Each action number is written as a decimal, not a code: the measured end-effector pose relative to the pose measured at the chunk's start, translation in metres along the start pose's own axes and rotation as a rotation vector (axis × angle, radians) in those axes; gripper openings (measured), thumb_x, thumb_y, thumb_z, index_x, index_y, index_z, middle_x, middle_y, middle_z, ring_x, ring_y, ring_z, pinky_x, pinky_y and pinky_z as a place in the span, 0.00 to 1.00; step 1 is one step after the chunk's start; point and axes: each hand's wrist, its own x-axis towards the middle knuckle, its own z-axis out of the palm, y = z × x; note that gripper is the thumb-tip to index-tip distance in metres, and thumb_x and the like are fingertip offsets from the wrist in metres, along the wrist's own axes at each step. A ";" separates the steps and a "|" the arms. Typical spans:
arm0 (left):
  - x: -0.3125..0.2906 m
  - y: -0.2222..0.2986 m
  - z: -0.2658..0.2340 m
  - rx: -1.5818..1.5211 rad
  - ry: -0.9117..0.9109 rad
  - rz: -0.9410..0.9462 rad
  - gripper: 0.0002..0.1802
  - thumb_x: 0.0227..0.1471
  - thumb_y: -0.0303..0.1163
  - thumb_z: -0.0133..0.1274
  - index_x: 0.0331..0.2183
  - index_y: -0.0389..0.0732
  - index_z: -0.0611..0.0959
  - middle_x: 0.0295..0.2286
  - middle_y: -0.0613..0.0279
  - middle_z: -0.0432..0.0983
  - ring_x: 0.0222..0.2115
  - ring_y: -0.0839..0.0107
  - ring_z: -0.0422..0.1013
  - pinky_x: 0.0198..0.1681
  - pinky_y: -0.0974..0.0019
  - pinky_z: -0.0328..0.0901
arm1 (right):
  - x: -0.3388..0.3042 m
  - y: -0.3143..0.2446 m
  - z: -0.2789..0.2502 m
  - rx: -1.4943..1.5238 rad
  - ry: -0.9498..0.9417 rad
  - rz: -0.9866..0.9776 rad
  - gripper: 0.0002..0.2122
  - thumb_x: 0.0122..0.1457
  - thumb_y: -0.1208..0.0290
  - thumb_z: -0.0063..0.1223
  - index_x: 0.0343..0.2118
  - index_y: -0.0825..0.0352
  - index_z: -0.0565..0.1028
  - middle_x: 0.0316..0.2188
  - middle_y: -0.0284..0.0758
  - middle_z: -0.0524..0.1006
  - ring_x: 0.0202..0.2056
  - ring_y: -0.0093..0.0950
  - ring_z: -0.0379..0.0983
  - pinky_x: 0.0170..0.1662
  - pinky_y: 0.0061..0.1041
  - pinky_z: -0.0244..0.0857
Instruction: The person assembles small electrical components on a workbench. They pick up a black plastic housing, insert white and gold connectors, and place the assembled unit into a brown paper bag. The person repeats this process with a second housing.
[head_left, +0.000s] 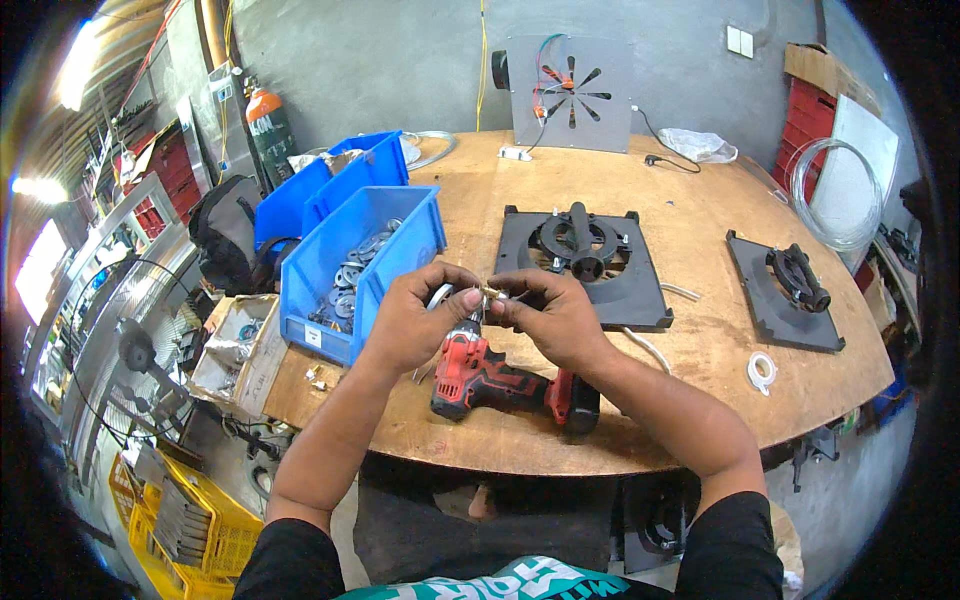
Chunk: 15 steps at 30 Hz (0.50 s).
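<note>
My left hand (420, 312) and my right hand (556, 316) meet above the table's near half, fingertips pinched together on a small brass-coloured metal piece (489, 294). Its exact kind is too small to make out, and the fingers cover part of it. A pale ring-shaped piece (439, 296) shows at my left fingers. Just below the hands lies a red and black cordless drill (492, 378) on its side, its chuck pointing up toward them. Behind my right hand sits a black square plate (640, 300) with a round grille and a tube on top.
Blue bins (305, 310) with metal rings stand at left, beside a wooden box (258, 375). On the right are a second black plate (775, 325) and a white ring (762, 372). A grey panel (610, 100) with wires stands at the back of the wooden table (460, 190).
</note>
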 end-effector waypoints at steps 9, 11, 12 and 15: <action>0.033 -0.008 0.005 0.124 0.016 0.070 0.13 0.52 0.35 0.63 0.35 0.36 0.83 0.30 0.63 0.81 0.33 0.77 0.72 0.40 0.68 0.68 | 0.003 0.000 -0.017 -0.182 0.140 -0.181 0.12 0.58 0.73 0.60 0.43 0.69 0.77 0.33 0.39 0.81 0.34 0.23 0.77 0.39 0.24 0.71; 0.042 -0.010 0.005 -0.032 -0.036 -0.041 0.13 0.52 0.36 0.63 0.35 0.36 0.83 0.30 0.64 0.81 0.33 0.77 0.72 0.40 0.68 0.68 | 0.004 -0.001 -0.019 -0.165 0.180 -0.196 0.11 0.57 0.72 0.60 0.42 0.70 0.77 0.32 0.39 0.81 0.33 0.23 0.77 0.39 0.24 0.71; 0.045 -0.011 0.005 -0.121 -0.065 -0.087 0.13 0.52 0.36 0.63 0.35 0.36 0.83 0.30 0.64 0.81 0.33 0.78 0.72 0.40 0.68 0.68 | 0.005 -0.001 -0.020 -0.158 0.203 -0.206 0.11 0.57 0.73 0.60 0.41 0.70 0.77 0.32 0.39 0.81 0.33 0.23 0.77 0.39 0.24 0.70; 0.052 -0.017 0.006 -0.137 -0.087 -0.018 0.14 0.51 0.37 0.64 0.35 0.36 0.84 0.31 0.66 0.80 0.33 0.78 0.72 0.39 0.70 0.68 | 0.008 0.000 -0.023 -0.107 0.201 -0.160 0.11 0.57 0.73 0.61 0.41 0.70 0.76 0.32 0.39 0.81 0.33 0.22 0.77 0.38 0.23 0.70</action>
